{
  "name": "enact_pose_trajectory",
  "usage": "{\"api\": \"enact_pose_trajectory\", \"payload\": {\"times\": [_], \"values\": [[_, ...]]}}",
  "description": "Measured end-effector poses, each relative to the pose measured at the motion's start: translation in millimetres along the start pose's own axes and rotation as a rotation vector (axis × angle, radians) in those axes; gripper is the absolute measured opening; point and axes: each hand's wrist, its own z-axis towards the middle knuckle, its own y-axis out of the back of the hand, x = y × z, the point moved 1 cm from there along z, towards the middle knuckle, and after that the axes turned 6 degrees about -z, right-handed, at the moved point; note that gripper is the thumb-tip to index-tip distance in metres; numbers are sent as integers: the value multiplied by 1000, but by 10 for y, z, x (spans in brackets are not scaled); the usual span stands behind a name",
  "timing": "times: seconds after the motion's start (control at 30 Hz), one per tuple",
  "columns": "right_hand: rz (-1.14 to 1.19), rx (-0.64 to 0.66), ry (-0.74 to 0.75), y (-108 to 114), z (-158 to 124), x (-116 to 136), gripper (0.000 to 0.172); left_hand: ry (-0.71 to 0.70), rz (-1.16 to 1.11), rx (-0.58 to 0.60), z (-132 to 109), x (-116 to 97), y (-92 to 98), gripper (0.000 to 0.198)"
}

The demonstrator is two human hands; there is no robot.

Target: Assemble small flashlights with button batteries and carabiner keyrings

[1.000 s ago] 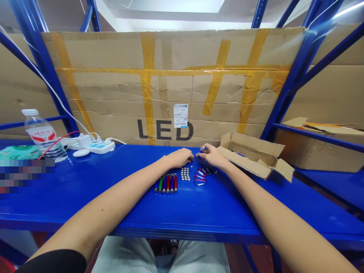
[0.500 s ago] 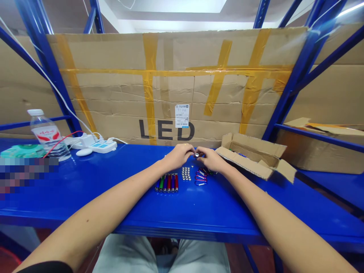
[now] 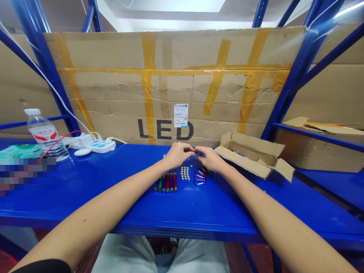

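Blue shelf (image 3: 71, 201): your left hand (image 3: 178, 155) and right hand (image 3: 210, 158) pinch a small object (image 3: 195, 154) between them; a fumble could scatter the silver studs (image 3: 185, 173) below.

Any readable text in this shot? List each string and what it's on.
"LED": black lettering printed on the taped cardboard sheet.
White barcode sticker on the same cardboard sheet: print too small to read.
Red-and-white label on the plastic water bottle: characters too blurred to read.
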Motion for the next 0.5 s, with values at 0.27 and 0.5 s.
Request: {"api": "enact_pose_trajectory", "payload": {"times": [0.27, 0.5], "values": [[-6, 14, 4, -9, 18, 2, 22, 264, -198, 29, 56, 104, -44, 10], [-18, 3, -117, 27, 18, -92, 24, -20, 401, 168, 27, 194, 24, 18]]}}
